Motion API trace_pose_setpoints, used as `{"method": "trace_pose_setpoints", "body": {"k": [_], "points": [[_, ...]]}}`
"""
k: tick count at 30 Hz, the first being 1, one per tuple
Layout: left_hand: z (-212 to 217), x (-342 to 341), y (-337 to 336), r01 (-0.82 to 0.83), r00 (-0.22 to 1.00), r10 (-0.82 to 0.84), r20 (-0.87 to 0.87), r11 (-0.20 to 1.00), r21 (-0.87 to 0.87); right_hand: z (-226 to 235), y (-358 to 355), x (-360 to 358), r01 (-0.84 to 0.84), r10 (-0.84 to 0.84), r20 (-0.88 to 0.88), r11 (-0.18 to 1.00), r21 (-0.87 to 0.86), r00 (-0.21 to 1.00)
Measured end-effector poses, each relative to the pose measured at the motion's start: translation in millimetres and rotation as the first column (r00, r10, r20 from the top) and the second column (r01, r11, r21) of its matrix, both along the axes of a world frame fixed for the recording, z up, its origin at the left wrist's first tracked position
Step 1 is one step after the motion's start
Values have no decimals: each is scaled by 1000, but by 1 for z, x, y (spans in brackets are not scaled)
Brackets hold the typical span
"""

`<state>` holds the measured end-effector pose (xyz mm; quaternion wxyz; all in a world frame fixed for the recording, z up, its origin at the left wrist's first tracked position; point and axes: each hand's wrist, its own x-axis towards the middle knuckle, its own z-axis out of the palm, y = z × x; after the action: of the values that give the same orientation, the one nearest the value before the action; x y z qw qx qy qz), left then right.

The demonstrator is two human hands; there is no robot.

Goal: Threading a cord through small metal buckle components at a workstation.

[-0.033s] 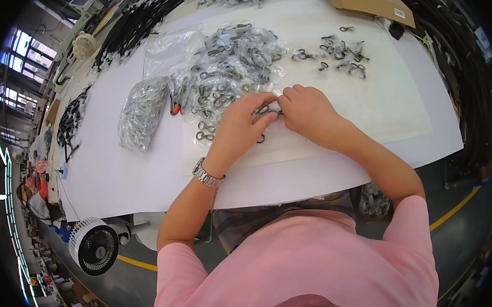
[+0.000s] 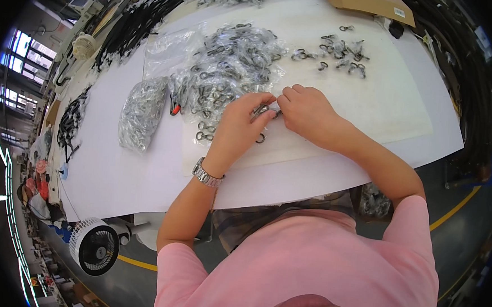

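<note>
My left hand [image 2: 240, 124], with a metal watch on its wrist, curls thumb and fingers round a dark metal snap hook [image 2: 262, 112], partly hidden by the fingers. My right hand [image 2: 307, 113] meets it fingertip to fingertip, pinched at the hook's right end; what exactly lies in that pinch is hidden. Beyond and left of them spreads a heap of similar metal hooks in clear plastic [image 2: 235, 54]. Close below my left fingers a hook's ring [image 2: 260, 138] shows on the table. Farther right lies a smaller group of hooks [image 2: 342, 49].
A full clear plastic bag of hooks [image 2: 141, 113] rests on the white table [image 2: 121, 174], left of the heap. Beside it is a red-handled tool [image 2: 175, 109]. Black straps [image 2: 129, 28] line the far left; a cardboard box [image 2: 373, 5] is far right. A fan [image 2: 98, 247] stands front left.
My hands have shifted very slightly to the left with the hook between them. Nothing else has visibly moved.
</note>
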<state>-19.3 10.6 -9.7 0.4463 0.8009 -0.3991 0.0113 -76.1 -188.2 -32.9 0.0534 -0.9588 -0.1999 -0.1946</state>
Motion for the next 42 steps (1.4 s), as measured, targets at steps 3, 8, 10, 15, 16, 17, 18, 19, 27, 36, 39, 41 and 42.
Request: {"method": "trace_pose_setpoints", "body": {"k": [3, 8, 10, 15, 16, 17, 18, 19, 27, 36, 39, 41, 42], "points": [[0, 7, 6, -38, 979, 47, -200, 998, 48, 3, 0, 1, 64, -67, -84, 997, -43, 994], [9, -3, 1, -40, 998, 41, -51, 999, 23, 9, -10, 2, 73, -48, -170, 987, 142, 984], [10, -10, -4, -37, 996, 39, -80, 999, 21, 11, -9, 1, 62, -4, -234, 968, 242, 972], [-1, 0, 1, -9, 982, 10, -189, 1000, 3, 26, 1, -4, 117, 78, -327, 835, 537, 942], [5, 0, 1, -20, 972, 20, -233, 1000, 4, 27, 0, -4, 118, 77, -326, 834, 539, 942], [8, 0, 1, -30, 961, 30, -276, 1000, 6, 28, -1, -3, 136, 98, -342, 789, 600, 935], [9, 1, 1, -28, 962, 29, -273, 1000, 7, 29, -2, -2, 155, 121, -354, 738, 656, 927], [10, 1, 2, -50, 960, 48, -277, 999, -3, 30, -1, -2, 151, 123, -351, 738, 658, 928], [13, 0, 4, -121, 899, 66, -434, 987, -102, 26, -9, 5, 342, 526, -409, 224, 912, 745], [9, -1, 8, -100, 900, 57, -432, 992, -77, 31, -12, 4, 444, 564, -408, 79, 892, 719], [11, -4, 5, -54, 965, 49, -257, 998, -13, 28, -14, 6, 467, 555, -413, 48, 883, 722], [7, -3, 3, -41, 983, 31, -182, 998, -50, 27, -14, 8, 484, 548, -425, 41, 874, 721], [5, -1, 2, -26, 995, 17, -97, 996, -89, 27, -16, 11, 449, 517, -405, 44, 892, 754]]}}
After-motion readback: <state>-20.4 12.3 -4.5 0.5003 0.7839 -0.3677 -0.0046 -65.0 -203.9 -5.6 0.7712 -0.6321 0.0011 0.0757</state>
